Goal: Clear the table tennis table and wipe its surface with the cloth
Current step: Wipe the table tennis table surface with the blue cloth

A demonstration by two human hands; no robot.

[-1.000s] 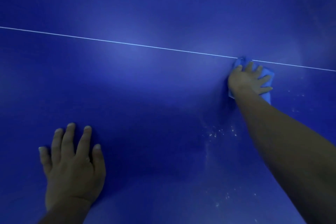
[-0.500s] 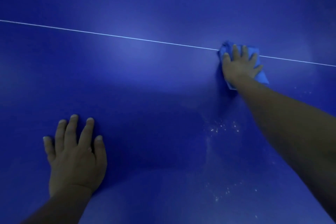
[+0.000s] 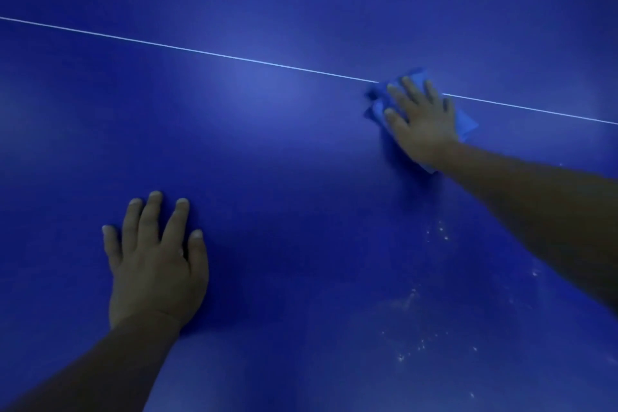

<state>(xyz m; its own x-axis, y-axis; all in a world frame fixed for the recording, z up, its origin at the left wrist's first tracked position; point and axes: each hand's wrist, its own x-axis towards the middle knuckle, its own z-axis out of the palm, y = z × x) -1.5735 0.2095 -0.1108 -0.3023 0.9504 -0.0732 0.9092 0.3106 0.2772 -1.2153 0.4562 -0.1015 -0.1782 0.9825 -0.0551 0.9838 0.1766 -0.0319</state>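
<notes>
The blue table tennis table [image 3: 267, 150] fills the head view, with a thin white line [image 3: 187, 49] running across it. A folded light-blue cloth [image 3: 466, 124] lies on that line at the right. My right hand [image 3: 421, 120] presses flat on the cloth with straight, spread fingers, and covers most of it. My left hand [image 3: 153, 261] rests flat on the bare table at the lower left, fingers spread, holding nothing.
White specks [image 3: 438, 234] and a faint smear [image 3: 404, 308] mark the surface below my right forearm [image 3: 541, 211]. No other objects show on the table; its edges lie outside the frame.
My right hand has slid the cloth leftward along the white line. My left hand has stayed planted in the same spot on the table.
</notes>
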